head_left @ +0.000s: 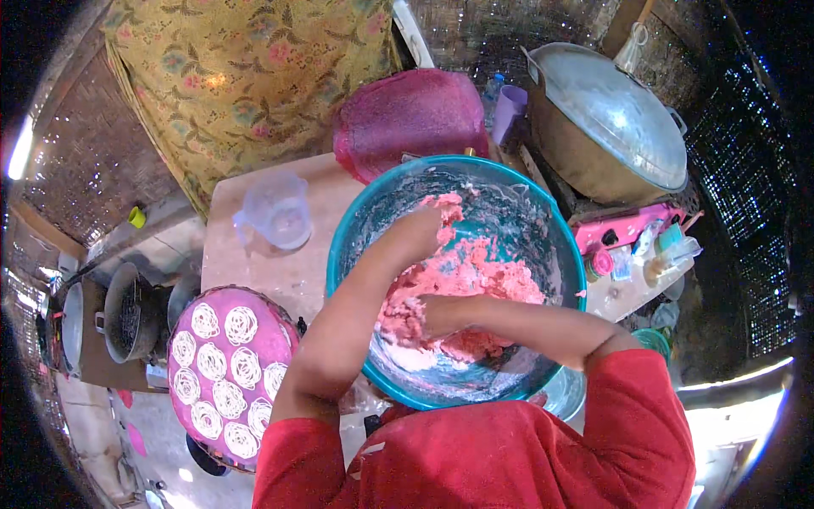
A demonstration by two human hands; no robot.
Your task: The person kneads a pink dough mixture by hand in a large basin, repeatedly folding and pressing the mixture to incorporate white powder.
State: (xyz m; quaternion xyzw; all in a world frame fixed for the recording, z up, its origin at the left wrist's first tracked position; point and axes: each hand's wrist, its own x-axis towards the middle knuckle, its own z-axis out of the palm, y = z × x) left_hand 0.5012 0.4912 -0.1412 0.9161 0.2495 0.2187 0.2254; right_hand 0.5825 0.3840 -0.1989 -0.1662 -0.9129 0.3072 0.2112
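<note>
A large teal basin (566, 270) holds crumbly pink dough (487, 276), with whitish paste smeared on its walls. My left hand (417, 231) is at the upper left inside the basin, against a lump of dough, with its fingers hidden by the hand and the dough. My right hand (432, 318) is sunk in the dough at the lower left of the basin, its fingers coated and hidden. To the left of my forearms a round pink board (222, 305) carries several white lacy swirls. A translucent measuring jug (275, 212) stands behind it on the pale tabletop (233, 259).
Behind are a magenta bundle (407, 119), floral cloth (242, 76) and purple cup (509, 114). At right stand a big lidded pot (606, 119), pink stove (610, 222), bottles and containers. Pans (127, 314) sit at left. A clear bowl (566, 399) is under the basin's right side.
</note>
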